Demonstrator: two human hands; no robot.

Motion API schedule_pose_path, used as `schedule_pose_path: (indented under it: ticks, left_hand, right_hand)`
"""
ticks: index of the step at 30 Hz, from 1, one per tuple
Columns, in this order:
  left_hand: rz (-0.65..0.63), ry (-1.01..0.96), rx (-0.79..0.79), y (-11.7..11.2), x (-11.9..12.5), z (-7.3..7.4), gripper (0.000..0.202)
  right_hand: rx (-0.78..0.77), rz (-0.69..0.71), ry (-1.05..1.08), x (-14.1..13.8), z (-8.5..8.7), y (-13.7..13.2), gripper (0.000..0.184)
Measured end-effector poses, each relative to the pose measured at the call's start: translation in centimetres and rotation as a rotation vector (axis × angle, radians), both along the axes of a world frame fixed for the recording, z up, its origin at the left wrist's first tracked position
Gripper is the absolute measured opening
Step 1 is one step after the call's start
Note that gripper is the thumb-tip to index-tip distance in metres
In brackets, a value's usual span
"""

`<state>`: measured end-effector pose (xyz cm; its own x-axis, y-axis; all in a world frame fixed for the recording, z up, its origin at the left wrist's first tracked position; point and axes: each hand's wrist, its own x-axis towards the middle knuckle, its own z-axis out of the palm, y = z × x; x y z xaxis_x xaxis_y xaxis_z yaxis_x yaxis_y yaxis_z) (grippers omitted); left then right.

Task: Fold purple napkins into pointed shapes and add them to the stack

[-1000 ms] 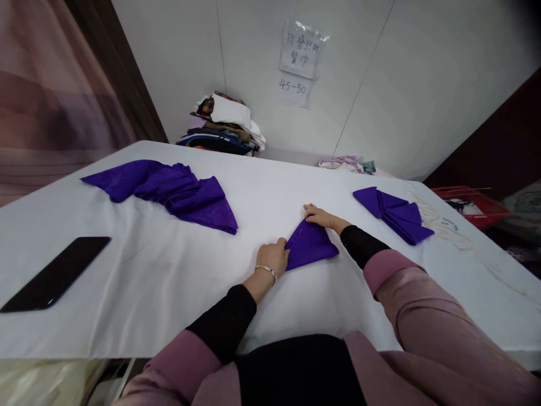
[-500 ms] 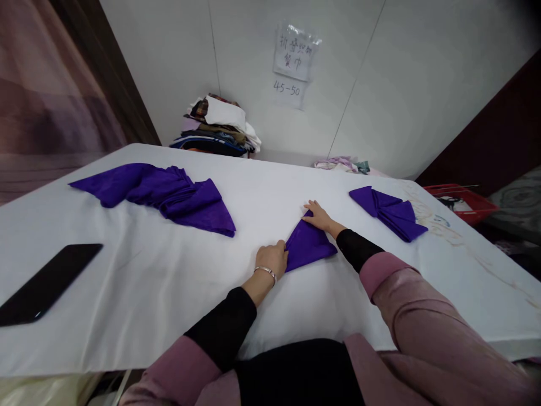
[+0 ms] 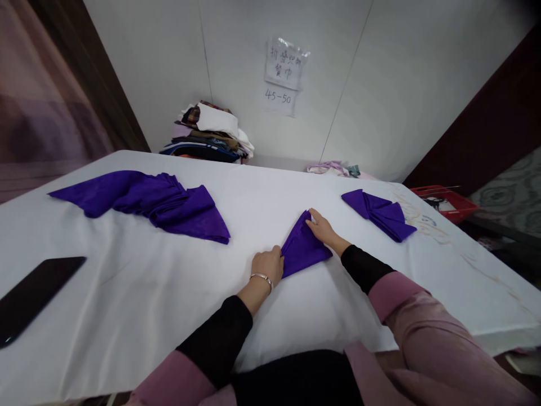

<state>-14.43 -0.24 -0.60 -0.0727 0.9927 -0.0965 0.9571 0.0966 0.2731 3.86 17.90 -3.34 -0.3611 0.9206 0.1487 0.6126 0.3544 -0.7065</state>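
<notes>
In front of me a purple cloth napkin [image 3: 303, 248], folded to a triangle, lies on the white tablecloth [image 3: 169, 316]. My left hand [image 3: 269, 265], with a silver bracelet at the wrist, is closed on its left corner. The far tip is pinched between the thumb and fingers of my right hand [image 3: 322, 228]. Farther right lies another folded purple napkin [image 3: 380, 213], with pleats in its middle. A heap of overlapping purple napkins [image 3: 143, 200] is spread on the left side of the table.
A dark phone-like slab [image 3: 38, 293] lies at the left front. Folded clothes [image 3: 211, 132] are stacked behind the table, with more cloth [image 3: 333, 168] to their right. Beyond the right edge is a red basket [image 3: 459, 206]. Handwritten paper signs [image 3: 284, 70] hang on the wall.
My right hand's fingers have drawn from lying over the napkin's far tip to pinching its right side. The left hand keeps its grip. The whole view has shifted slightly.
</notes>
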Motion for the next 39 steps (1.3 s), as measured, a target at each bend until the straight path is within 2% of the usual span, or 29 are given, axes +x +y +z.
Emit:
schedule_pose_path:
  ticks: [2, 7, 17, 29, 39]
  left_hand:
    - [0.003, -0.003, -0.001, 0.0, 0.0, 0.0, 0.019]
    - [0.004, -0.021, 0.006, 0.0, 0.0, 0.2, 0.018]
    - [0.019, -0.002, -0.009, 0.0, -0.1, -0.1, 0.019]
    - [0.016, 0.012, -0.014, 0.0, -0.1, -0.3, 0.018]
    - [0.016, -0.006, 0.0, -0.1, -0.1, -0.3, 0.018]
  right_hand:
    - [-0.046, -0.045, 0.033, 0.2, 0.2, 1.0, 0.057]
    - [-0.158, -0.024, 0.096, 0.7, 0.9, 3.4, 0.054]
    - [-0.324, 0.007, 0.234, 0.5, 0.9, 5.5, 0.044]
    - [-0.362, 0.051, 0.282, 0.2, 1.3, 6.1, 0.018]
    - [-0.315, 0.023, 0.246, -0.4, 1.5, 6.4, 0.01]
